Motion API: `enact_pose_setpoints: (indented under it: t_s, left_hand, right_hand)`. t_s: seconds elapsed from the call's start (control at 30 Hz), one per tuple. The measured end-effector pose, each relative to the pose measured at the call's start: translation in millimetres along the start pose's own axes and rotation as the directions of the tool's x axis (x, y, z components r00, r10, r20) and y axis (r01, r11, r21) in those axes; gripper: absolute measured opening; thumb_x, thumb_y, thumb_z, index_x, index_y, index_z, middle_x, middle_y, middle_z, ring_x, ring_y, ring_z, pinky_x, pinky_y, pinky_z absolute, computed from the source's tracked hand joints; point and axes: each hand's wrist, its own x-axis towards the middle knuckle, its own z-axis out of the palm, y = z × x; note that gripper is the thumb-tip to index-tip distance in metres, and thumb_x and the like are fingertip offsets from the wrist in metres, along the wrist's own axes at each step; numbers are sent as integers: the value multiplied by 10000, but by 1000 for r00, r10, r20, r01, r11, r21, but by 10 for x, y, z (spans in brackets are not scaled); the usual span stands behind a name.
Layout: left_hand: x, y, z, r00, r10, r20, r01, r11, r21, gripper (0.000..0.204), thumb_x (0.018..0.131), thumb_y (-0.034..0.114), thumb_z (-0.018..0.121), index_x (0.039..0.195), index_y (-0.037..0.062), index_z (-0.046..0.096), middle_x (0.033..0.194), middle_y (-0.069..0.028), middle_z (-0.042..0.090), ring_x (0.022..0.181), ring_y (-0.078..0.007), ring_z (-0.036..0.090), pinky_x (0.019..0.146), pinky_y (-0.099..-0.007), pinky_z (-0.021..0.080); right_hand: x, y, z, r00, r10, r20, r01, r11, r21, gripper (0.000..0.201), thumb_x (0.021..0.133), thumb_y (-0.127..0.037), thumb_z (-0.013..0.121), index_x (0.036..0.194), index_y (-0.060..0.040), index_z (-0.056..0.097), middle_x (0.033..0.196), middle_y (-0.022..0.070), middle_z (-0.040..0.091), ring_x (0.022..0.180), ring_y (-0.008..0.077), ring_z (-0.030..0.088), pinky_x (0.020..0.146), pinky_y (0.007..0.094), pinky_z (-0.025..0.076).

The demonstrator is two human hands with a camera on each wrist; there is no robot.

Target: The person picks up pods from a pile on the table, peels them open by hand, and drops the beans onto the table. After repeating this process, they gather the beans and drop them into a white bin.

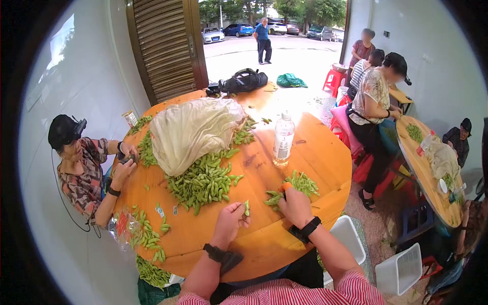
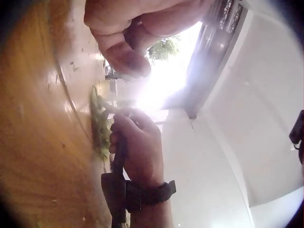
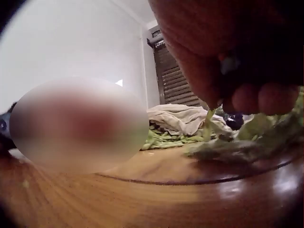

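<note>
My left hand (image 1: 230,221) pinches a single green soybean pod (image 1: 247,208) between thumb and fingertips, over the near part of the round wooden table. To its right, my right hand (image 1: 296,206) has its fingers curled round a small orange thing (image 1: 286,186), mostly hidden by the hand; I cannot tell its kind. Loose pods (image 1: 274,198) lie just left of that hand, and a small pile of pods (image 1: 303,184) lies beyond it. Seen from the left wrist, the left hand (image 2: 128,38) is close overhead, with the strapped right hand (image 2: 140,145) farther off.
A large pod heap (image 1: 201,183) lies partly under a pale cloth sack (image 1: 195,132). Beyond my right hand stands a clear bottle (image 1: 283,140). Someone at left (image 1: 84,173) works across the table (image 1: 244,178). White bins (image 1: 399,269) stand on the floor at right.
</note>
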Motion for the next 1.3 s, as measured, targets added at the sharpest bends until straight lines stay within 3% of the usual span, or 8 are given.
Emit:
enact_pose_setpoints:
  t_s: [0.1,0.2,0.37,0.43,0.57,0.73,1.07,1.3]
  left_hand:
    - [-14,4,13,1000,-15,9,15,1000,4,200,1000,153,500,933,0,610,800,-49,625,647,-122,590,551,-233,464]
    - [-27,-4,25,999,-46,28,46,999,-8,195,1000,155,504,926,13,616,778,-43,626,627,-117,581,548,-233,461]
    - [-21,-77,-38,978,-120,171,129,991,-42,160,990,154,528,946,31,621,776,-24,628,616,-103,569,543,-229,456]
    - [-24,-69,-47,980,-114,163,122,992,-42,148,984,143,536,971,19,615,788,-31,630,628,-106,575,547,-231,463]
    - [-45,-59,-11,994,-60,87,60,998,1,142,966,100,552,1040,-15,591,826,-52,632,659,-122,597,566,-244,491]
    - [-77,-42,35,998,-25,66,20,997,78,206,956,70,544,1122,-48,573,897,-66,640,720,-134,619,616,-249,514]
    - [-69,-97,45,983,-42,176,1,974,228,280,940,16,447,1195,-9,561,982,-47,640,810,-130,635,717,-246,531]
    - [-34,-121,1,979,-119,169,68,957,282,289,933,10,452,1202,-6,557,1001,-47,638,819,-130,642,721,-245,535]
  right_hand:
    - [-54,-143,-48,999,13,-40,-15,999,-43,176,837,-144,585,950,-19,635,761,244,634,745,409,637,659,471,504]
    - [-127,-247,83,996,-70,46,52,950,307,206,861,-185,632,980,-19,647,726,219,622,667,368,624,603,424,486]
    - [-186,-298,313,981,-84,173,-37,802,596,209,851,-177,687,884,23,638,679,193,585,564,282,539,559,357,449]
    - [-169,-279,320,975,-104,198,-3,879,477,160,881,-144,656,955,-3,650,643,70,527,577,107,455,547,286,410]
    - [-154,-242,373,980,-129,154,44,887,460,162,873,-148,662,919,5,639,641,104,545,560,156,479,548,309,418]
    - [-123,-324,297,979,-148,138,97,942,321,218,834,-182,678,809,28,622,760,235,611,713,391,623,614,435,482]
    - [-93,-314,376,956,-235,177,175,938,300,153,825,-116,637,818,24,575,736,250,605,729,437,612,618,474,485]
    - [-118,-199,458,965,-185,188,97,911,402,155,787,-107,647,853,13,574,716,223,588,660,364,614,590,396,474]
